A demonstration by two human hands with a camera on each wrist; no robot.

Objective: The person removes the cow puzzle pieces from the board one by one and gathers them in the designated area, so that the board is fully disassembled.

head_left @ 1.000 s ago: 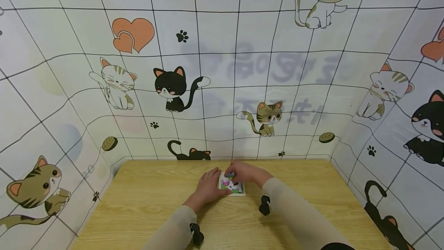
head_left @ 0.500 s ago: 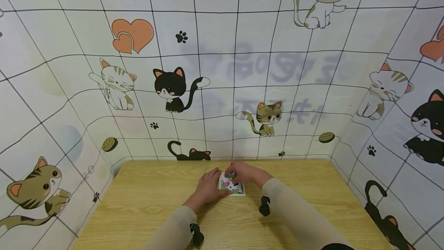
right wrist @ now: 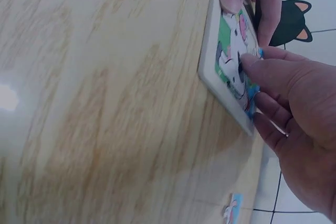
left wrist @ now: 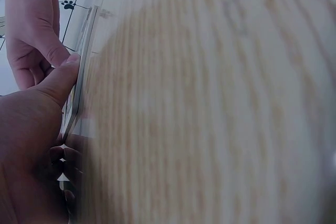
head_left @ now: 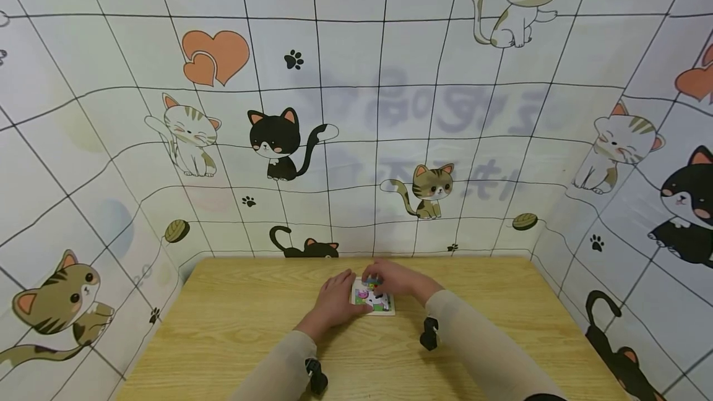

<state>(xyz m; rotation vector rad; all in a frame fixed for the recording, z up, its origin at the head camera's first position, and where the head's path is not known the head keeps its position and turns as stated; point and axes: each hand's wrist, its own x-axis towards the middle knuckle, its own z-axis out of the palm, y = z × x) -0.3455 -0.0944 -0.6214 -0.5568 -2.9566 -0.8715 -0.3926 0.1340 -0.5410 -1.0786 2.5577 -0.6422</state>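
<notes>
Head: jigsaw board [head_left: 384, 312] lies flat on the wood-grain table [head_left: 267, 314], toward its far edge, between both hands. Right hand [head_left: 392, 278] is over the board's far side, fingers curled, and seems to pinch a small blue-edged jigsaw piece [head_left: 372, 281]; fingers cover most of it. Key relation: board sits under and to the near-left of that grip. Board looks close to square, no clear long axis. Left hand [head_left: 333, 303] is at the left edge, not clenched: fingers fairly straight, thumb resting on the near side. Both hands equally close. Wall sheet [head_left: 348, 110] has cat prints and faint blue-grey lettering [head_left: 445, 109], mirrored, can't read it.

Left wrist: board is edge-on; left thumb [left wrist: 64, 74] lies over its rim, right thumb just beside it. No writing visible.

Right wrist: right thumb and index close together at the picture, blue showing at the index tip. Can't tell if the piece is seated or lifted. White animal with black patches [right wrist: 237, 80] on the board. Loose piece [right wrist: 232, 209] on the table, right of the board, apart from it. No brand or label readable.
</notes>
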